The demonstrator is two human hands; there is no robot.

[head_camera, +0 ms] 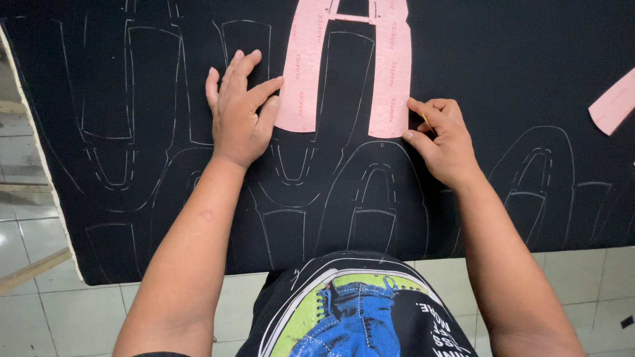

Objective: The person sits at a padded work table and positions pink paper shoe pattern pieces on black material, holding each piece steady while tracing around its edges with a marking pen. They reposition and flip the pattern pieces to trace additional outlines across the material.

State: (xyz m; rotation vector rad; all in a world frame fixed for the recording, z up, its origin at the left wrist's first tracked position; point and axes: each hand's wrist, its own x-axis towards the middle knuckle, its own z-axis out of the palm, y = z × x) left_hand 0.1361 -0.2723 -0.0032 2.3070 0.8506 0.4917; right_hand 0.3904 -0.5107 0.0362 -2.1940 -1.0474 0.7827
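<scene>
1. Two bare hands are on the job, both over one big sheet of black fabric [516, 59] spread flat.
2. One pink pattern piece [390, 66], with two long legs joined by a narrow bar at the top, lies on the fabric, top centre.
3. The left hand [239, 109] lies flat, fingers spread wide and gripping nothing; its fingertips press on the edge of the pattern's left leg.
4. The right hand [442, 135] is curled tight at the foot of the right leg, pinching one thin yellowish marker [425, 120] that barely shows between the fingers.
5. A second pink piece [614, 104] peeks in at the right edge, well apart from both hands.
6. White chalk outlines [370, 198] cover the fabric: many, too overlapped to count exactly.
7. Below, pale floor tiles [40, 317] and one wooden strip [33, 270] at left.
</scene>
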